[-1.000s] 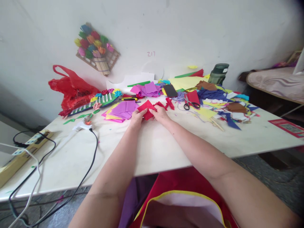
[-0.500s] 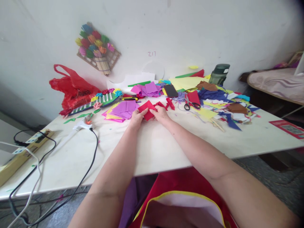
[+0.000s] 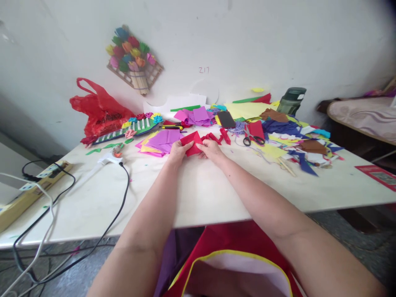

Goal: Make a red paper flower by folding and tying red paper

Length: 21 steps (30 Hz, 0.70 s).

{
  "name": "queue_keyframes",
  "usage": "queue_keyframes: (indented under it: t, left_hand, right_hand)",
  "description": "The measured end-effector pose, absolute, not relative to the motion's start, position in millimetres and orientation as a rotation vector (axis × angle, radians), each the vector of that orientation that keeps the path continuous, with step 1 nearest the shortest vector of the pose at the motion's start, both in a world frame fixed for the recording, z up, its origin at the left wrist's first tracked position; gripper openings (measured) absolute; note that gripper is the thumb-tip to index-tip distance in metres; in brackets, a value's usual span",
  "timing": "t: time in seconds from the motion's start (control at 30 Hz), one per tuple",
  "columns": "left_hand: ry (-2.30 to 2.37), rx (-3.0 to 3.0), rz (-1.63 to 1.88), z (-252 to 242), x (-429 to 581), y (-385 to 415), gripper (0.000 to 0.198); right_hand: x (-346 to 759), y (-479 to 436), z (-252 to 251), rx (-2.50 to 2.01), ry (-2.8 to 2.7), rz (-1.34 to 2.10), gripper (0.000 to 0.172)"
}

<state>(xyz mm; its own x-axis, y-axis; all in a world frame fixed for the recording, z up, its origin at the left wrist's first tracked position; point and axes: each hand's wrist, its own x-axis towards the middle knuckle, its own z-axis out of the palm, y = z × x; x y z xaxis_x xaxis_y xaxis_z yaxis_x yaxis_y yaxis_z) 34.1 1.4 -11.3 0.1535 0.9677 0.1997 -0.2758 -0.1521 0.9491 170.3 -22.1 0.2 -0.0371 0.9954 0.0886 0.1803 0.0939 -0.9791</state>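
Between my hands is a small red sheet of paper or felt (image 3: 193, 142), held just above the table (image 3: 213, 194). My left hand (image 3: 177, 152) pinches its left edge, thumb on top. On the right edge, my right hand (image 3: 211, 149) grips it with thumb and fingers. Right behind my right hand lie folded red pieces (image 3: 224, 136). A stack of purple, yellow and pink sheets (image 3: 163, 142) rests left of my left hand. Black-handled scissors (image 3: 253, 138) lie to the right on a red sheet.
At left are a glue gun (image 3: 111, 156) with its black cord, a power strip (image 3: 37, 185) and a red plastic bag (image 3: 102, 111). Toward the back right, coloured scraps (image 3: 291, 132) spread near a green bottle (image 3: 291, 101). A dark phone-like slab (image 3: 227, 119) lies at the back.
The camera view has turned slightly left, so the scene sits further right. The red sheet has tilted a little between my fingers; both hands still hold it.
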Motion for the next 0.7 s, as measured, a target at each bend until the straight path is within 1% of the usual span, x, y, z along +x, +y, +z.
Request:
queue_keyframes:
  t: [0.13, 0.3, 0.43, 0.57, 0.7]
  left_hand:
    - [0.759, 1.232, 1.268, -8.8, 29.8, 1.4, 0.04]
    - [0.757, 1.226, 1.253, -8.6, 27.7, 1.3, 0.04]
    - [0.776, 1.244, 1.295, -8.5, 29.8, 0.1, 0.038]
    - [0.895, 1.313, 1.323, -10.6, 29.2, 3.1, 0.037]
    - [0.97, 1.4, 1.323, -13.7, 23.7, 8.4, 0.035]
  right_hand:
    - [170.0, -24.7, 2.0, -1.272, -1.441, 1.142, 0.015]
    - [169.8, -27.1, 2.0, -1.266, -1.494, 1.193, 0.019]
    - [169.2, -24.9, -3.0, -1.239, -1.522, 1.186, 0.025]
    - [169.1, -25.1, -3.3, -1.233, -1.527, 1.225, 0.029]
    - [173.0, -26.9, 2.3, -1.206, -1.51, 1.265, 0.041]
